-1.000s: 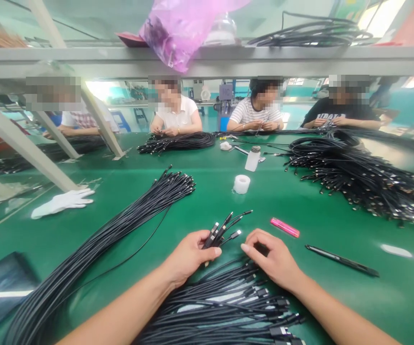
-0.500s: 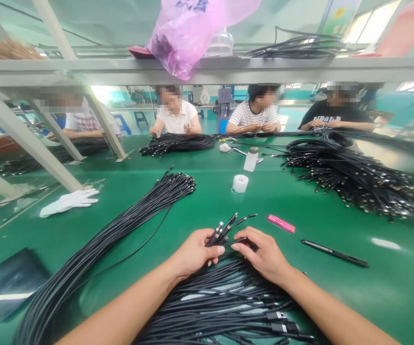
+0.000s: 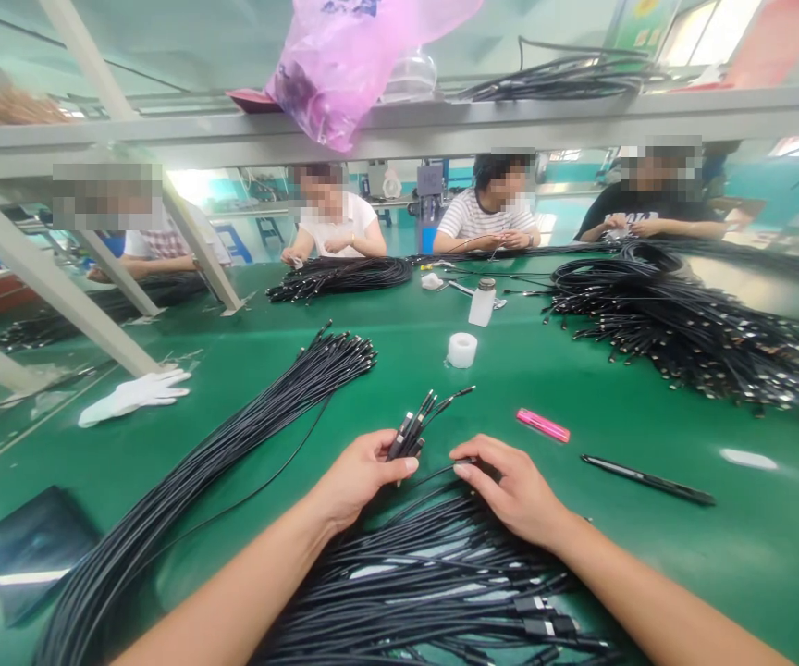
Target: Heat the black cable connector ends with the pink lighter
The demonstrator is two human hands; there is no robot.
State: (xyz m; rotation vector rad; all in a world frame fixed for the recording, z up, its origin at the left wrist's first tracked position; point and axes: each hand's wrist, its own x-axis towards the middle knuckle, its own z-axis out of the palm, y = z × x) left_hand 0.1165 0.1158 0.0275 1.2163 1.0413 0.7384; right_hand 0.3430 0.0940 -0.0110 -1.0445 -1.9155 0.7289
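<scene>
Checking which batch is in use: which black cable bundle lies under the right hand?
The loose cable bundle at bottom centre, beneath the right hand; the long diagonal bundle lies left of it, the large heap far right.

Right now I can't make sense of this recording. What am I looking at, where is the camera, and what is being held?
This is one camera worn on a person's head, looking forward and down at their own bare hands. The left hand grips a small bunch of black cables with the plug ends sticking up. The right hand rests on a pile of black cables. A white glove and a roll of white tape lie on the green bench mat. A co-worker in a striped shirt sits across the bench.
</scene>
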